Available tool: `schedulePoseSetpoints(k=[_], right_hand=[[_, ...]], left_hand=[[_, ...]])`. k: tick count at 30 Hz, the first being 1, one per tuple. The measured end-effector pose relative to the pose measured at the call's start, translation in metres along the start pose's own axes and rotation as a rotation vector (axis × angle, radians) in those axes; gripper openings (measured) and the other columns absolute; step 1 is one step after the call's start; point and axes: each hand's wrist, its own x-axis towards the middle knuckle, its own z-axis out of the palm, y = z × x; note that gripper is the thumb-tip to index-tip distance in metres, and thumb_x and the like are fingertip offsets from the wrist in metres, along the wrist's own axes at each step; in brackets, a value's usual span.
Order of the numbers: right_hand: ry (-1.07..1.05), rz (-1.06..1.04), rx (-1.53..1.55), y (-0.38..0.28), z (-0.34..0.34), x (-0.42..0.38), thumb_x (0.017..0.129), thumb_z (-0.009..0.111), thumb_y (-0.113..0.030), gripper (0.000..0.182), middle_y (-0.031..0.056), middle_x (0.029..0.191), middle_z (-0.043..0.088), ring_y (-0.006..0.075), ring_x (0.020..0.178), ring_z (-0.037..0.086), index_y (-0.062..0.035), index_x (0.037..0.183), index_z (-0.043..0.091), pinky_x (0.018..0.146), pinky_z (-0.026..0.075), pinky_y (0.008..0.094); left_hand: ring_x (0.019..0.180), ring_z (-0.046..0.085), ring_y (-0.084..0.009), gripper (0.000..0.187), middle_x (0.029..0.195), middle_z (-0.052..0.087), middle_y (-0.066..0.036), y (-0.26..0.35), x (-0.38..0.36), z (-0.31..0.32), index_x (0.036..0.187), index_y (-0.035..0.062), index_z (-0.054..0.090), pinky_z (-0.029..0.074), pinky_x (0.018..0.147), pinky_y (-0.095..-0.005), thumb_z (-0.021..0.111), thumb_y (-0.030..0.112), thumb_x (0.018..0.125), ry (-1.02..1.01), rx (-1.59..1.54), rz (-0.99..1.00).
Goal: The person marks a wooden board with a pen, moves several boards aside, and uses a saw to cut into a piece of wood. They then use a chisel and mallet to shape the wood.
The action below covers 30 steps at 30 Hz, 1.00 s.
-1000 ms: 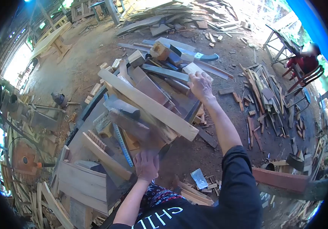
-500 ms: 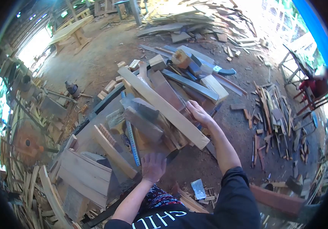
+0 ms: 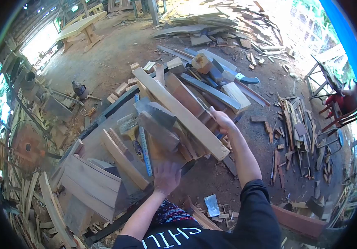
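Note:
My left hand rests at the near edge of the workbench, fingers apart, close to the lower end of a blue tape or ruler. On the far side of a long pale board, my right hand is closed around a thin tool whose shape is partly hidden. A reddish board lies beside that tool. Between my hands are dark-topped wood blocks. Left of the tape are a brush and a narrow board.
A handsaw and metal bars lie at the bench's far end. Scrap wood piles cover the floor at right. A person in red sits at the far right. A wooden table stands at back left.
The view has shifted slightly. My right hand has moved a little to the right and down, still closed. My left hand stays at the bench edge.

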Motion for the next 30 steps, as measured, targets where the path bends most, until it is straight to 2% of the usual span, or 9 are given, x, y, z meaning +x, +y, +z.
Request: schedulePoseSetpoints(k=[2,4,7,9,12,17,21,27,30], right_hand=[[-0.001,-0.081,0.292,-0.012,-0.002,-0.011,0.097,0.057,-0.043,0.042,-0.0019,0.079,0.061,0.0107,0.061,0.054,-0.0027,0.104,0.067,0.053,0.045,0.0268],[-0.003,-0.099,0.190,-0.018,-0.008,-0.013,0.094,0.063,-0.030,0.028,0.0024,0.083,0.067,0.0103,0.061,0.059,-0.0037,0.102,0.069,0.056,0.049,0.0265],[0.221,-0.230,-0.314,-0.028,-0.004,-0.021,0.092,0.064,-0.022,0.020,0.0103,0.084,0.067,0.0206,0.068,0.064,-0.0034,0.098,0.070,0.064,0.051,0.0334],[0.526,-0.695,-0.710,-0.034,0.004,-0.029,0.090,0.062,-0.019,0.022,0.0168,0.095,0.068,0.0280,0.085,0.065,-0.0011,0.099,0.069,0.078,0.049,0.0370],[0.545,-0.621,-0.665,-0.054,0.005,-0.038,0.090,0.061,-0.019,0.023,0.0230,0.098,0.064,0.0357,0.095,0.061,-0.0009,0.101,0.069,0.083,0.046,0.0390],[0.566,-0.641,-0.592,-0.075,-0.034,-0.046,0.092,0.059,-0.020,0.023,0.0080,0.073,0.060,0.0204,0.071,0.059,-0.0005,0.100,0.069,0.068,0.046,0.0350],[0.475,-0.516,-0.138,-0.093,-0.035,-0.108,0.095,0.058,-0.020,0.025,-0.0013,0.068,0.053,0.0060,0.061,0.050,0.0031,0.098,0.068,0.054,0.038,0.0228],[0.033,-0.440,0.342,-0.027,0.041,-0.197,0.097,0.059,-0.018,0.021,0.0000,0.073,0.056,0.0088,0.059,0.051,0.0001,0.106,0.062,0.056,0.043,0.0238],[0.074,-0.312,0.440,0.013,0.101,-0.240,0.097,0.058,-0.017,0.021,0.0013,0.076,0.059,0.0101,0.061,0.054,0.0000,0.108,0.061,0.058,0.045,0.0233]], left_hand=[[0.099,0.051,-0.0336,0.033,0.104,0.055,-0.012,0.000,-0.001,0.002,0.105,0.0079,0.059,0.041,0.084,-0.0482,0.064,0.032,0.084,0.001,0.002,0.000],[0.100,0.051,-0.0336,0.033,0.104,0.054,-0.012,-0.001,0.000,0.003,0.105,0.0079,0.059,0.041,0.084,-0.0481,0.064,0.032,0.084,0.009,0.006,-0.002],[0.100,0.050,-0.0334,0.033,0.104,0.054,-0.012,-0.002,0.001,0.002,0.105,0.0078,0.058,0.041,0.084,-0.0479,0.064,0.032,0.084,0.024,0.001,0.006],[0.092,0.050,-0.0314,0.025,0.094,0.051,-0.010,-0.001,0.003,0.001,0.099,0.0117,0.054,0.040,0.077,-0.0465,0.062,0.029,0.083,0.096,-0.033,0.028],[0.092,0.049,-0.0308,0.025,0.094,0.050,-0.009,-0.001,0.004,-0.003,0.100,0.0120,0.053,0.040,0.078,-0.0463,0.062,0.028,0.083,0.090,-0.038,0.026],[0.101,0.050,-0.0324,0.032,0.104,0.053,-0.012,-0.004,-0.002,0.000,0.106,0.0087,0.057,0.040,0.083,-0.0470,0.063,0.030,0.084,0.030,-0.059,-0.007],[0.102,0.050,-0.0314,0.032,0.104,0.053,-0.010,-0.004,-0.003,0.003,0.107,0.0105,0.056,0.040,0.084,-0.0470,0.063,0.032,0.085,0.070,-0.074,-0.002],[0.102,0.052,-0.0304,0.032,0.105,0.054,-0.010,-0.007,-0.012,0.002,0.109,0.0102,0.056,0.041,0.085,-0.0462,0.061,0.034,0.089,0.154,-0.235,-0.046],[0.101,0.054,-0.0297,0.033,0.105,0.054,-0.011,-0.004,-0.016,-0.009,0.110,0.0075,0.057,0.043,0.086,-0.0435,0.058,0.036,0.093,0.244,-0.496,-0.173]])
